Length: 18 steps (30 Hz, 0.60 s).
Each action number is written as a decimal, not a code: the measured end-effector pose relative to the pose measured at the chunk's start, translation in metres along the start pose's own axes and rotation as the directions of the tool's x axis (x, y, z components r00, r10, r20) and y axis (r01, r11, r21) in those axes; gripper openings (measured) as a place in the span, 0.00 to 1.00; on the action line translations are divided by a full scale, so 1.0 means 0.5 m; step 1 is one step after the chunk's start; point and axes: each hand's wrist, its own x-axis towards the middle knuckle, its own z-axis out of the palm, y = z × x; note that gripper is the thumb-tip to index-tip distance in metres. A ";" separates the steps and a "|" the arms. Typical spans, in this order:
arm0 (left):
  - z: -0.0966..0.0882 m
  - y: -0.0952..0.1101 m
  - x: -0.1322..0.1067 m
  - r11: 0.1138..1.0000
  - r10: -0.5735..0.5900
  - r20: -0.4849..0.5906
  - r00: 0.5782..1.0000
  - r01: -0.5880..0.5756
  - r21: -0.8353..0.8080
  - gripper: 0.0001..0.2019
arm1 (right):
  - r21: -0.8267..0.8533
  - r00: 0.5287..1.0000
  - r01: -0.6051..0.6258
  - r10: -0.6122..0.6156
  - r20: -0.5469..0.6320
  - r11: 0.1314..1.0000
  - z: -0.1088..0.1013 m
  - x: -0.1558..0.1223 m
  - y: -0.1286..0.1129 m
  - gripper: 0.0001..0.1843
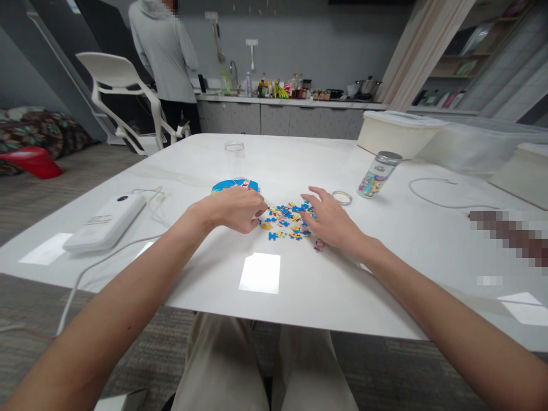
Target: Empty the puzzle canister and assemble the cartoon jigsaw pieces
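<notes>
Loose jigsaw puzzle pieces point(285, 220), mostly blue with some yellow and pink, lie scattered on the white table point(205, 279) between my two hands. My left hand point(240, 210) is closed at the left edge of the pieces, fingers curled downward; whatever they may hold is hidden. Just behind it, a blue printed item with a curved edge point(229, 184) is partly covered by that hand. My right hand point(329, 220) rests over the right side of the pieces with its fingers spread. Beyond it lies a round, silver-rimmed lid point(342, 198).
A printed canister point(379, 175) stands at the right, before a lidded cream box point(396, 132). A clear container point(234, 149) is farther back. At the left lie a white power bank-like device point(107, 221) and cables. A person in grey point(165, 51) stands beyond a white chair point(115, 74).
</notes>
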 end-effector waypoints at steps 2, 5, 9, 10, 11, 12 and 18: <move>0.000 0.000 0.000 1.000 -0.016 0.046 0.999 0.017 -0.017 0.03 | -0.076 0.991 -0.107 0.113 0.078 0.991 0.013 -0.006 0.005 0.31; 0.002 -0.003 0.001 0.998 0.000 0.088 0.996 0.005 -0.057 0.03 | -0.113 0.955 -0.131 0.156 0.252 0.985 0.023 -0.009 0.010 0.35; 0.007 -0.002 0.008 0.988 0.088 0.037 0.995 -0.083 -0.133 0.06 | -0.102 0.938 -0.084 0.113 0.329 0.991 0.018 -0.006 0.016 0.36; 0.009 0.002 0.012 0.987 0.092 0.011 0.996 -0.089 -0.135 0.08 | -0.078 0.939 -0.074 0.096 0.331 0.994 0.016 -0.005 0.018 0.36; 0.012 0.007 0.016 0.988 0.080 -0.029 0.996 -0.083 -0.133 0.09 | -0.047 0.939 -0.058 0.071 0.336 0.997 0.014 -0.005 0.019 0.36; 0.016 0.013 0.022 0.989 0.060 -0.080 0.995 -0.071 -0.132 0.10 | -0.010 0.938 -0.039 0.040 0.343 0.999 0.012 -0.005 0.021 0.36; 0.059 0.073 0.053 0.973 0.045 -0.129 0.991 -0.073 -0.217 0.29 | 0.168 0.922 -0.037 -0.031 0.385 0.985 -0.002 -0.002 0.027 0.34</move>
